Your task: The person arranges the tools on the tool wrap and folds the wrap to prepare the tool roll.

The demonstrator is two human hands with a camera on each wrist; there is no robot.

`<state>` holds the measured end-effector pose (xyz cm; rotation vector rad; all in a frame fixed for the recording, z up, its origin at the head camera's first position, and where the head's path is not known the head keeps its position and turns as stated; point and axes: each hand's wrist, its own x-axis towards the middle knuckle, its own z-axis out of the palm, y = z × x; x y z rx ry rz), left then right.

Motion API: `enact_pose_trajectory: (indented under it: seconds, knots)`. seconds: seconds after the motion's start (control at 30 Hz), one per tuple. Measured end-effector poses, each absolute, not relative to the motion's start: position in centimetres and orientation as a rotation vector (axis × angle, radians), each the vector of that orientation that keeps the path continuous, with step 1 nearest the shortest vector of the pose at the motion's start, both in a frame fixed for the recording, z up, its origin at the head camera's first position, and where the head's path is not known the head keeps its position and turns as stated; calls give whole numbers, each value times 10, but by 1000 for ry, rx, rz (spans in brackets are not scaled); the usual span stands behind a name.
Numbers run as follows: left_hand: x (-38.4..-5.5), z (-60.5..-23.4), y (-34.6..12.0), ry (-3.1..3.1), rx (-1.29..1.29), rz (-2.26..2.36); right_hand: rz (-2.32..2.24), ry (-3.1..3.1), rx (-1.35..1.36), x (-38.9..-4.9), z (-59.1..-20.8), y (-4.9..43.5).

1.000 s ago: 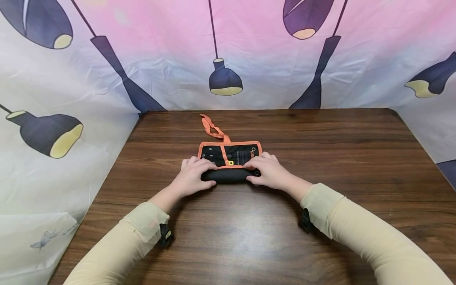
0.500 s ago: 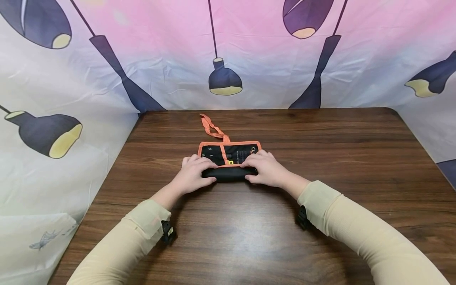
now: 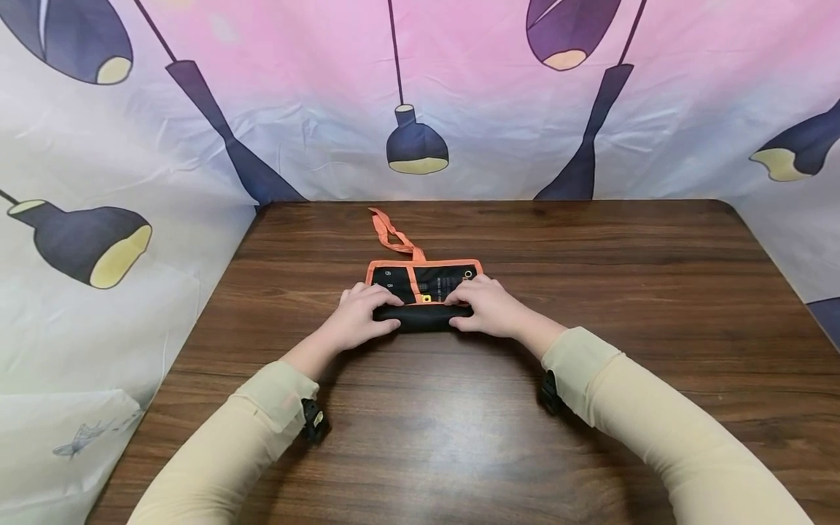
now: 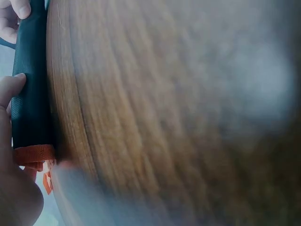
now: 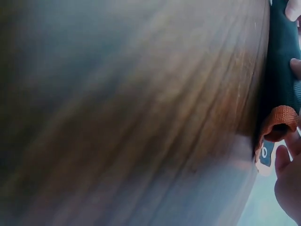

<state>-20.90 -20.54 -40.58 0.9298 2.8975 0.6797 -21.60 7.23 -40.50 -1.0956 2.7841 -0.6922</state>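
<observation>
A black fabric tool roll (image 3: 424,318) with orange edging lies partly rolled on the table, its near part a thick black cylinder. The flat far part shows printed numbers, an orange strip and a small yellow mark. My left hand (image 3: 359,315) grips the rolled part at its left end, thumb on the near side and fingers over the top. My right hand (image 3: 488,308) grips the right end the same way. In the left wrist view the black roll (image 4: 33,84) ends in an orange border beside the thumb. The right wrist view shows the coiled orange end (image 5: 281,120).
An orange tie strap (image 3: 391,235) trails from the far edge of the tool roll toward the back of the table. The brown wood-grain table (image 3: 420,437) meets a patterned cloth backdrop (image 3: 328,131) at its far edge and left side.
Both hands have moved slightly away from the person with the rolled part, and a little less of the flat section shows. The right hand has also shifted slightly left.
</observation>
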Motion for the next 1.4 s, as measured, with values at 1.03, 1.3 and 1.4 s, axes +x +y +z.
enact_pose_trajectory:
  seconds: [1.03, 1.3, 1.4]
  knots:
    - [-223, -396, -206, 2750, 924, 649, -633, 2829, -1208, -221, -405, 68]
    - [-220, -398, -206, 2850, 970, 717, -664, 2771, -1201, -227, -399, 68]
    - [-218, -398, -205, 2864, 1007, 716, -671, 2747, -1159, -229, -399, 68]
